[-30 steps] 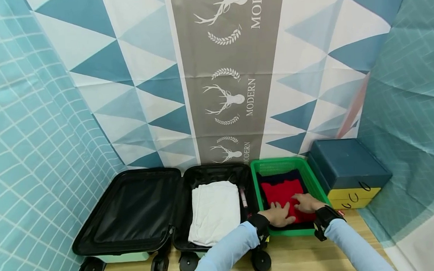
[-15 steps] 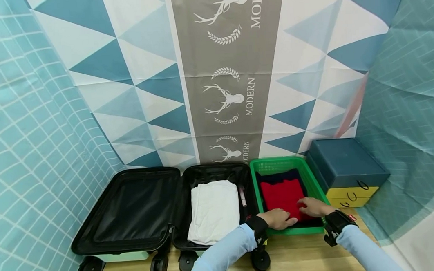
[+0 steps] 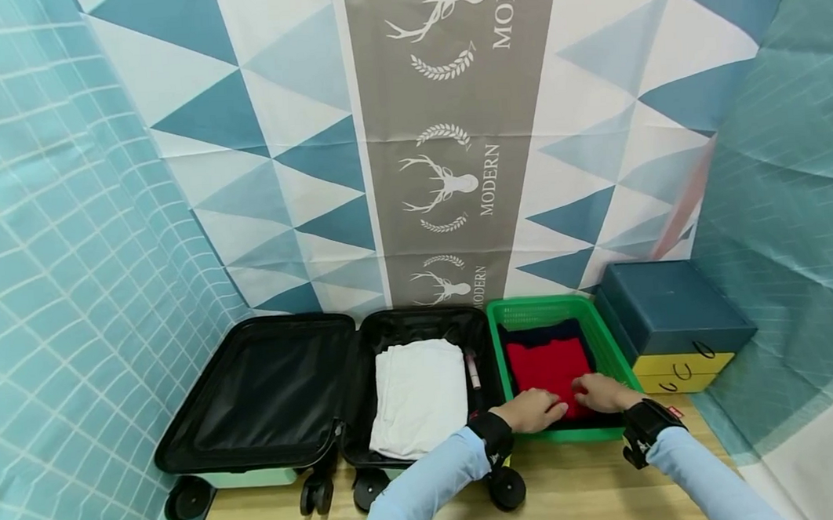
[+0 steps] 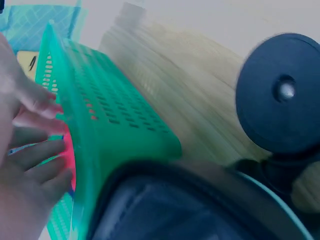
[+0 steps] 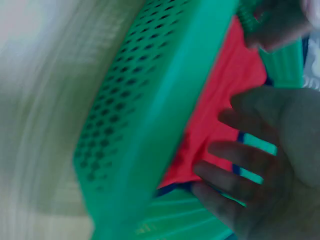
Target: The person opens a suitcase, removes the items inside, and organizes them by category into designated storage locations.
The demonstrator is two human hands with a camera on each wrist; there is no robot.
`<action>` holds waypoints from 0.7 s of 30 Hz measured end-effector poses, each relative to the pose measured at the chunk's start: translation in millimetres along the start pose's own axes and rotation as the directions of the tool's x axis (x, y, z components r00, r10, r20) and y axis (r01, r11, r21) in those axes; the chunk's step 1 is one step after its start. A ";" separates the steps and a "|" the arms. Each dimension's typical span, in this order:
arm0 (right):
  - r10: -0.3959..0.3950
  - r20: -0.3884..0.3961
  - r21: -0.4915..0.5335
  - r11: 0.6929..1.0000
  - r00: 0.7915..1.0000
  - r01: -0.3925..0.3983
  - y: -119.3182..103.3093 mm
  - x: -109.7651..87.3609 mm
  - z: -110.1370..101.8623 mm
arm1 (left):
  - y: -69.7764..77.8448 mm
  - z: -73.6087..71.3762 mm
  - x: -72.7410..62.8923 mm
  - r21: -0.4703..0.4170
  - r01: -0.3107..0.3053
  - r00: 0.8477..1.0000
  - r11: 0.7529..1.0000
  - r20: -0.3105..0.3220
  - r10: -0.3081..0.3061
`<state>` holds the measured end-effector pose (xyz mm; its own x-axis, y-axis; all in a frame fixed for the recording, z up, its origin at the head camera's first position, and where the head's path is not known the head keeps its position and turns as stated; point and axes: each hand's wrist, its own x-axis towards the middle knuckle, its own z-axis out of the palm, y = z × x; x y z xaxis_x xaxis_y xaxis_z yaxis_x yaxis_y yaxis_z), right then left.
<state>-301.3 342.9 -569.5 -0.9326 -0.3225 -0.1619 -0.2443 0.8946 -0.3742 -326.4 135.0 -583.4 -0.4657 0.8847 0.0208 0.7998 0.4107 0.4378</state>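
An open black-lined suitcase (image 3: 268,393) holds a folded white cloth (image 3: 419,393) in its right half. A left hand (image 3: 532,411), fingers loosely spread, is at the near left of a red cloth (image 3: 547,363), which lies on navy cloth (image 3: 547,332) in a green basket (image 3: 542,311). A right hand (image 3: 605,394), fingers spread, is at the red cloth's right side; boxes (image 3: 680,301) stand beyond.
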 end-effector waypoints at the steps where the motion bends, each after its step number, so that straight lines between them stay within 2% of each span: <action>1: 0.001 -0.039 -0.023 1.000 0.999 -0.002 -2.9 2.5 -2.8 | -2.2 -2.7 -0.8 0.018 -0.043 0.996 0.999 -0.075 0.044; 3: -0.011 -0.120 -0.053 0.999 0.993 0.005 -11.8 8.7 -8.6 | -5.6 -9.6 -3.6 0.068 -0.084 0.967 0.994 -0.234 0.097; 4: -0.021 -0.157 -0.063 0.998 0.987 0.011 -17.0 12.5 -11.1 | -7.2 -13.9 -5.7 0.093 -0.078 0.944 0.993 -0.314 0.104; 5: -0.044 -0.195 -0.071 0.997 0.980 0.031 -22.9 16.6 -13.5 | -8.9 -18.5 -8.3 0.119 -0.056 0.913 0.991 -0.396 0.099; 6: -0.070 -0.227 -0.077 0.996 0.971 0.054 -29.2 21.1 -15.6 | -11.3 -23.0 -10.8 0.137 -0.015 0.875 0.991 -0.478 0.079; 8: -0.124 -0.287 -0.081 0.991 0.950 0.105 -42.9 29.9 -19.1 | -16.6 -32.6 -16.6 0.125 0.081 0.783 0.989 -0.622 0.014; 11: -0.170 -0.346 -0.053 0.985 0.923 0.162 -61.9 42.4 -19.0 | -29.4 -43.5 -26.0 0.068 0.209 0.643 0.976 -0.761 -0.084; 12: -0.177 -0.360 -0.047 0.984 0.916 0.172 -67.4 46.0 -17.6 | -34.4 -46.2 -29.4 0.045 0.240 0.606 0.970 -0.787 -0.114; 13: -0.182 -0.377 -0.045 0.983 0.908 0.178 -71.8 49.8 -15.3 | -39.8 -48.4 -33.1 0.023 0.262 0.579 0.965 -0.804 -0.137; 14: -0.181 -0.393 -0.038 0.983 0.902 0.181 -75.4 53.8 -12.0 | -45.5 -50.3 -36.8 0.007 0.279 0.558 0.960 -0.815 -0.156; 17: -0.174 -0.423 -0.031 0.984 0.889 0.177 -85.2 65.3 -1.4 | -63.0 -54.7 -49.4 -0.058 0.330 0.522 0.942 -0.820 -0.234; 19: -0.168 -0.424 -0.039 0.985 0.890 0.167 -90.9 73.0 6.3 | -74.7 -57.4 -58.3 -0.114 0.365 0.516 0.924 -0.801 -0.303; 21: -0.145 -0.391 -0.020 0.989 0.909 0.149 -97.7 79.2 13.2 | -85.9 -59.8 -68.0 -0.168 0.417 0.527 0.893 -0.756 -0.388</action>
<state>-347.7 225.9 -557.9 -0.9159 -0.3021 0.2644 -0.3863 0.8424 -0.3756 -386.2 26.4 -568.7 -0.8421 0.1398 0.5208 0.4566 0.6987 0.5508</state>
